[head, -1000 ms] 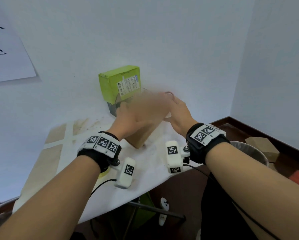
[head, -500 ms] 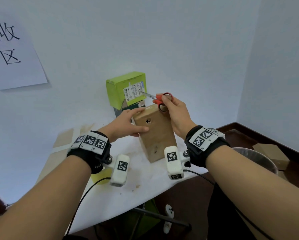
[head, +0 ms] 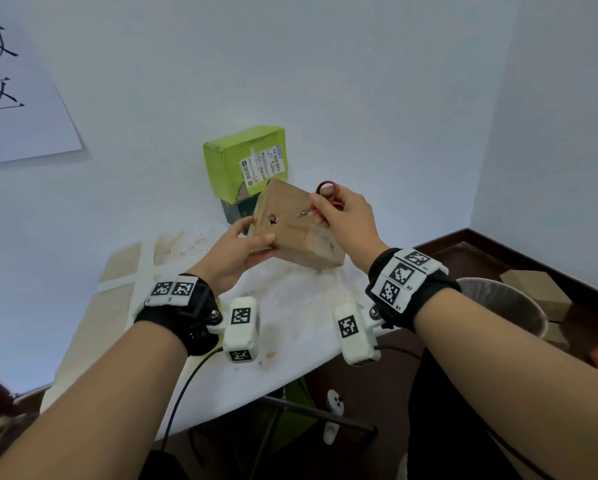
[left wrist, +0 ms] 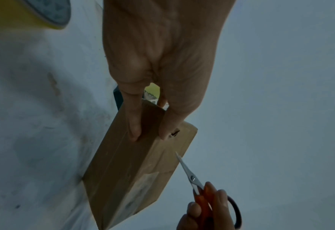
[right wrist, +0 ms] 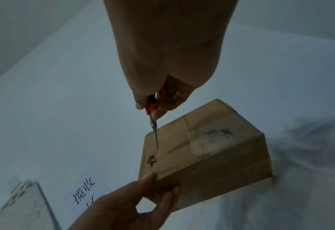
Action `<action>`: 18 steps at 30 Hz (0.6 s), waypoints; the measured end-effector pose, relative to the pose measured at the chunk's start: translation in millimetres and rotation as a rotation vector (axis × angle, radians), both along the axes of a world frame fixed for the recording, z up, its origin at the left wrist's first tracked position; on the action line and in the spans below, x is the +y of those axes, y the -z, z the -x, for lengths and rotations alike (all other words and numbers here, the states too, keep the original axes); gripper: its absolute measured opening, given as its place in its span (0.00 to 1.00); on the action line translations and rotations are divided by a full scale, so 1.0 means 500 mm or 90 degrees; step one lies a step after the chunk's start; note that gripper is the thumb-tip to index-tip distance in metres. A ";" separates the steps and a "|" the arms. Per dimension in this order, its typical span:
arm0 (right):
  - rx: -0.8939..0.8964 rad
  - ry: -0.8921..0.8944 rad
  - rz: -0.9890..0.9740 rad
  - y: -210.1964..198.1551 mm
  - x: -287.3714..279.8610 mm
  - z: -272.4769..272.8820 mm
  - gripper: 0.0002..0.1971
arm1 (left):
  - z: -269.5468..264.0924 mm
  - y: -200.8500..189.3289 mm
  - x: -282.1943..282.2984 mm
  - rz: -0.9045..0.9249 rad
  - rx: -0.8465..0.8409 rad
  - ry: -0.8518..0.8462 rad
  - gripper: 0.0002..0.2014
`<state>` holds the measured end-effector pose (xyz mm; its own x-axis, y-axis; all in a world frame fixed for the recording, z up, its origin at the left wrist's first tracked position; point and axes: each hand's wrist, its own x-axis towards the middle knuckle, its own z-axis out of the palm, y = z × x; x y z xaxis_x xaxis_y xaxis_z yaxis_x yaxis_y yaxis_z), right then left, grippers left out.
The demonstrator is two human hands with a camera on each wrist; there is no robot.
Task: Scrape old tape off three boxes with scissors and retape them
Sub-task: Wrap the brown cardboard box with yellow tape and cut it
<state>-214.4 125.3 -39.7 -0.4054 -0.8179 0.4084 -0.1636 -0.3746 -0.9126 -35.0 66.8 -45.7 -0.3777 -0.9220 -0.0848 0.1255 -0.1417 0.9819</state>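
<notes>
From the head camera, three boxes are on or over the surface [head: 290, 317]: one brown box [head: 301, 233], one green box [head: 245, 161] with a printed label, and one dark box [head: 237, 211] under the green one, mostly hidden. The brown box is tilted, its low corner on the surface, just in front of the stacked pair. The left hand [head: 237, 252] grips its near left corner, thumb on top, fingers curled beneath. The right hand [head: 346, 220] pinches one pair of scissors [head: 320, 202], red handles, closed blade tip touching the box's top face beside a torn hole. The surface is white, stained, and stands against a pale wall; one paper sign [head: 13, 98] with black characters hangs at left. A round bin [head: 505, 306] and more cardboard boxes [head: 536, 292] are on the dark floor to the right.

In the left wrist view, the left hand [left wrist: 158, 62] has fingers [left wrist: 133, 121] pressed on the brown box [left wrist: 131, 168], which leans on the surface [left wrist: 34, 124]. The scissors [left wrist: 190, 175] meet its edge, held by the right hand [left wrist: 205, 213]. One yellow tape roll [left wrist: 25, 14] shows at top left.

In the right wrist view, the right hand [right wrist: 166, 59] has fingers [right wrist: 158, 113] pinching the scissors [right wrist: 153, 129], point down on the brown box [right wrist: 211, 152]; the left hand [right wrist: 135, 205] clasps the near corner.
</notes>
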 end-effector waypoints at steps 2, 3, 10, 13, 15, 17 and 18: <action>0.061 0.013 -0.006 0.003 0.003 -0.002 0.07 | -0.009 0.009 -0.002 -0.018 0.009 0.001 0.30; 0.077 0.016 -0.008 0.005 0.002 -0.005 0.06 | -0.014 0.013 -0.002 -0.027 0.012 0.003 0.31; 0.168 -0.015 -0.008 0.016 -0.004 -0.040 0.03 | -0.040 0.038 0.003 -0.067 0.026 0.018 0.33; 0.240 -0.011 -0.004 0.026 -0.012 -0.051 0.09 | -0.041 0.050 0.009 -0.071 0.033 0.018 0.34; 0.272 -0.016 0.000 0.031 -0.014 -0.057 0.10 | -0.042 0.059 0.013 -0.074 0.040 0.022 0.35; 0.301 -0.019 0.003 0.034 -0.013 -0.062 0.09 | -0.043 0.066 0.016 -0.079 0.040 0.026 0.35; 0.320 -0.020 0.009 0.035 -0.012 -0.064 0.10 | -0.045 0.068 0.016 -0.081 0.037 0.028 0.34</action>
<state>-182.5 119.1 -57.3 -0.1316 -0.8191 0.5583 -0.5702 -0.3982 -0.7185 -12.8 75.1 -79.9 -0.4256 -0.8877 -0.1758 0.1731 -0.2706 0.9470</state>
